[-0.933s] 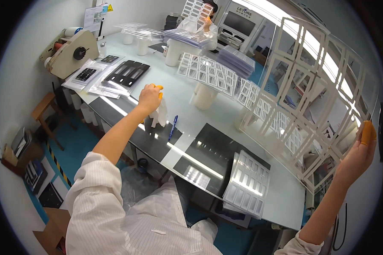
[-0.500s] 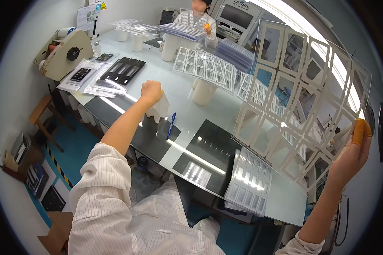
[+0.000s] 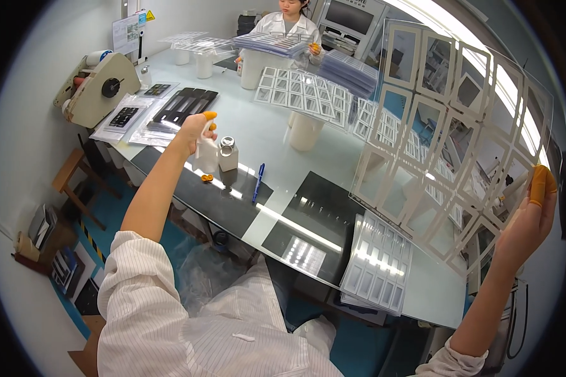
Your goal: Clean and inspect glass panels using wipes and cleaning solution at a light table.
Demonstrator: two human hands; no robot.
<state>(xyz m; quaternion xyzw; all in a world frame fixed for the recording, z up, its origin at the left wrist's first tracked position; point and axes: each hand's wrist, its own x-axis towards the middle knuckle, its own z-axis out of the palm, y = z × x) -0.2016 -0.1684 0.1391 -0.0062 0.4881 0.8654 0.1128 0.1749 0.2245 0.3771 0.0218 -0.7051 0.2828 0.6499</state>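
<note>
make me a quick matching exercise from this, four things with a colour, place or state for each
1. pen
2. stool
3. clear panel
4. bottle

a. held up by the right hand
b. brown, made of wood
c. silver-topped, standing near the left hand
d. blue, lying on the table

Pairs: 1-d, 2-b, 3-a, 4-c

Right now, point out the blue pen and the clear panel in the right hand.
Blue pen [image 3: 258, 183]: head view, middle of the barrel.
Clear panel [image 3: 444, 144]: head view, middle of its framed face.
</note>
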